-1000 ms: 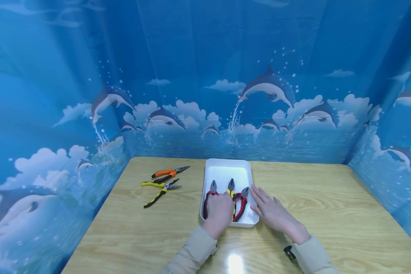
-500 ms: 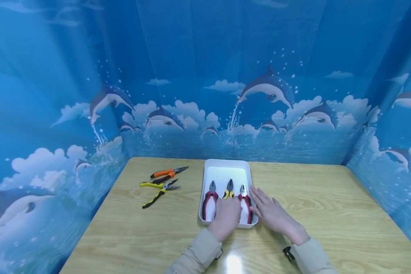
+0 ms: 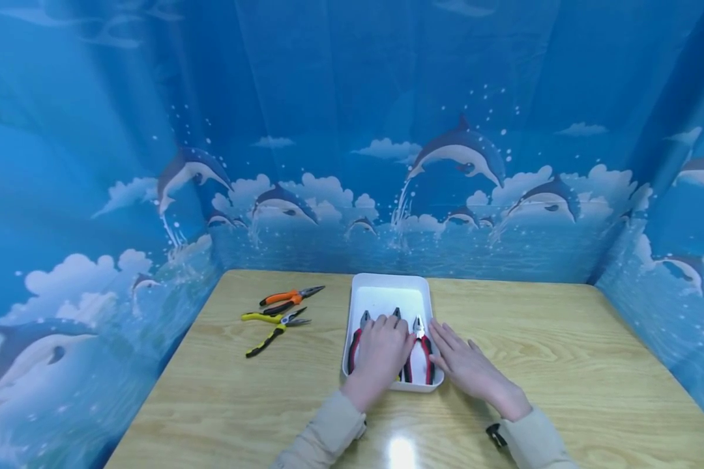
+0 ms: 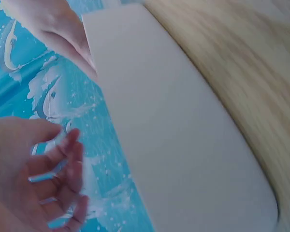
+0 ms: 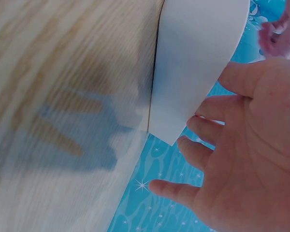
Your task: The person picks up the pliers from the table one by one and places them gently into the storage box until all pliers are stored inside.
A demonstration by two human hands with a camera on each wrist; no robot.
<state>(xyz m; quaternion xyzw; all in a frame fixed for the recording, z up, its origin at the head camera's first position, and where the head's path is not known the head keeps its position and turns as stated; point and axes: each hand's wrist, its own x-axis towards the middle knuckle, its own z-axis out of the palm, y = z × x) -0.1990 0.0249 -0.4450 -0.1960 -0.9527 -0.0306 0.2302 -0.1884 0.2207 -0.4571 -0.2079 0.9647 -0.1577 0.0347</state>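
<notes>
**Op A:** I've got the left hand (image 3: 380,352) down inside the white tray (image 3: 390,287), fingers laid loosely over the middle pliers. Whether it's gripping them or only resting on them, I cannot tell from the head view; the left wrist view shows just relaxed, slightly curled fingers (image 4: 63,174) and the tray's outer wall.

**Op B:** And the right hand (image 3: 468,366)?

**Op A:** Flat on the wooden table (image 3: 563,352), fingers straight and spread, fingertips touching the tray's right wall. It holds nothing. The right wrist view agrees: open palm, fingers against the white wall.

**Op B:** Give me a count in the tray.

**Op A:** I count three pliers there, side by side, noses pointing away from me: a red-handled pair (image 3: 356,335) at left, the middle pliers (image 3: 396,313) mostly under the hand, and red-and-black pliers (image 3: 420,355) at right, just beside the right fingertips.

**Op B:** Outside it?

**Op A:** Two more on the table, well left of the tray: orange-handled long-nose pliers (image 3: 290,298) and yellow-and-black pliers (image 3: 274,325) nearer me.
</notes>
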